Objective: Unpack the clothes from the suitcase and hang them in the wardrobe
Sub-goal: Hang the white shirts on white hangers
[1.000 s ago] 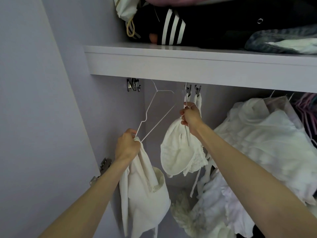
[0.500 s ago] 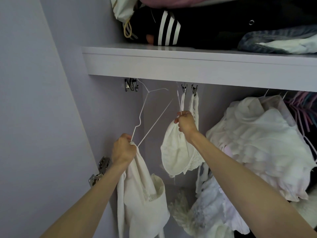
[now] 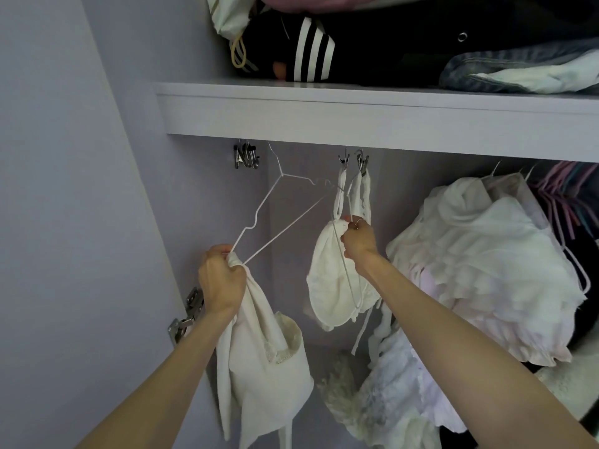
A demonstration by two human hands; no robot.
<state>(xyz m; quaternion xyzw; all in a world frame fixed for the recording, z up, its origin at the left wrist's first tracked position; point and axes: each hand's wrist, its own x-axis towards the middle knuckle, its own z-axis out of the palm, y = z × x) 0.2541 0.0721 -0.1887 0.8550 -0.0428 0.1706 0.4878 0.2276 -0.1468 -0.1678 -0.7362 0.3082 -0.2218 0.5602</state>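
My left hand [image 3: 220,277] grips one corner of a thin white wire hanger [image 3: 275,209] together with a cream garment [image 3: 262,361] that hangs below my fist. The hanger's hook reaches up under the shelf edge. My right hand [image 3: 358,238] pinches the top of a second white garment [image 3: 334,280], which hangs by its straps from two metal clips [image 3: 353,162] under the shelf. A thin wire runs down beside this garment. The suitcase is out of view.
A white shelf [image 3: 356,115] carries folded dark, striped and denim clothes. More metal clips [image 3: 246,155] hang at the left. White ruffled clothes [image 3: 479,270] on hangers fill the right side, with pink hangers [image 3: 564,196] behind. A door hinge [image 3: 188,312] sits on the left wall.
My right hand has dropped a little along the clipped white garment. My left hand has stayed at the hanger's corner with the cream garment.
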